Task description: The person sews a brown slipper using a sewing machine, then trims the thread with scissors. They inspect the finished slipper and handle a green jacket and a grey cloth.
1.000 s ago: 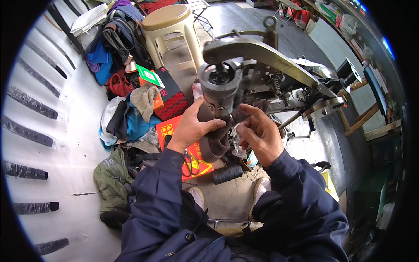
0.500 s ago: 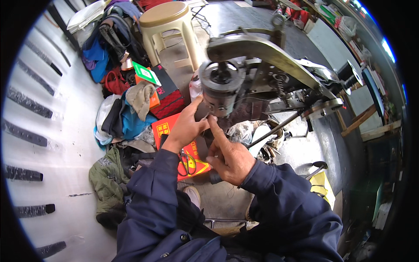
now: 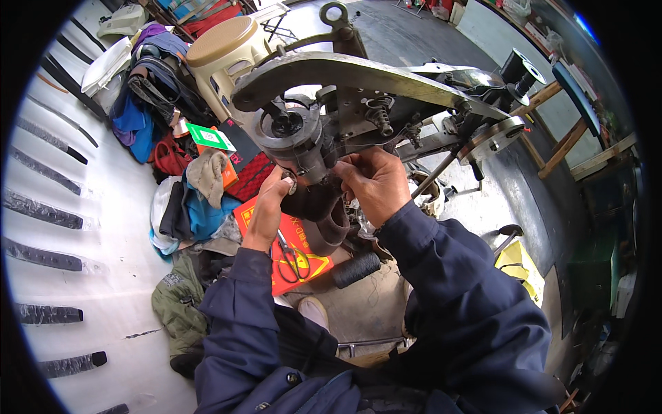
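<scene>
My left hand (image 3: 266, 210) grips a brown leather piece (image 3: 314, 207), perhaps part of a shoe, beneath the cylindrical head (image 3: 296, 148) of a metal sewing machine with a long curved arm (image 3: 372, 77). My right hand (image 3: 376, 186) is closed just right of that head, fingertips pinched beside the leather and a thin thread; what they hold is too small to make out. Below my hands, black-handled scissors (image 3: 296, 265) lie on a red-and-yellow box (image 3: 309, 259), beside a black thread spool (image 3: 355, 270).
A beige stool (image 3: 221, 48) stands behind the machine. Piled bags and clothes (image 3: 196, 217) and boxes fill the left, beside a white panel (image 3: 83, 283) with dark strips. A yellow bag (image 3: 524, 272) sits at right, near wooden shelving (image 3: 552, 145).
The machine now appears further left and higher in view. My right hand has moved up, from a pointing finger at the head's base to pinched fingers right of it.
</scene>
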Motion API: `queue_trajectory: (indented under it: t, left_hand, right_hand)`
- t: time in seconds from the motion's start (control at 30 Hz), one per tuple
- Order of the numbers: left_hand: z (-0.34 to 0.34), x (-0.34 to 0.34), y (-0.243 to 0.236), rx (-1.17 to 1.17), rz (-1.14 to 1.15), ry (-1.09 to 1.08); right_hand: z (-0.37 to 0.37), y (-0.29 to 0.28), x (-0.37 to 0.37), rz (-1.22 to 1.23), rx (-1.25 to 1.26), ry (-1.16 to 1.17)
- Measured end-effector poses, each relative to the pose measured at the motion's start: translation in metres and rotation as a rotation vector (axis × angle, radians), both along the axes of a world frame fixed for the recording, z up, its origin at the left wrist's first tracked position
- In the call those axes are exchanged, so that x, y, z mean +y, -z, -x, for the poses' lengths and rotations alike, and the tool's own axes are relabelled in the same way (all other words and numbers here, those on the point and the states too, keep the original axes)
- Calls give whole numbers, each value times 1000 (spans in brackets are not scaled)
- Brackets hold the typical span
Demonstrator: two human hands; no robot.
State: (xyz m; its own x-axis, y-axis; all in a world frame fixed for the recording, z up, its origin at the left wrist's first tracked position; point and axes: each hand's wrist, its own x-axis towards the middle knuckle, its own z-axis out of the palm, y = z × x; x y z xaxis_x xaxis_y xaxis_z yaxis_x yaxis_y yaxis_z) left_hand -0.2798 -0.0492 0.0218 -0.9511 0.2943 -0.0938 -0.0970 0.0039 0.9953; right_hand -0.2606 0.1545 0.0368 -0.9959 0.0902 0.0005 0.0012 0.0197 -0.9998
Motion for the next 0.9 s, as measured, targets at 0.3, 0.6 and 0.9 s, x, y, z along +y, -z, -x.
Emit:
queue_trajectory:
  t: [0.3,0.6,0.9]
  left_hand:
    - [-3,6,-4,33,-81,-28]
    - [-1,5,3,129,-79,-4]
    - [2,-4,14,-26,95,-109]
  right_hand:
    - [1,-2,-2,71,-58,-8]
    - [2,4,0,92,-14,46]
    - [-12,5,8,-139,206,-12]
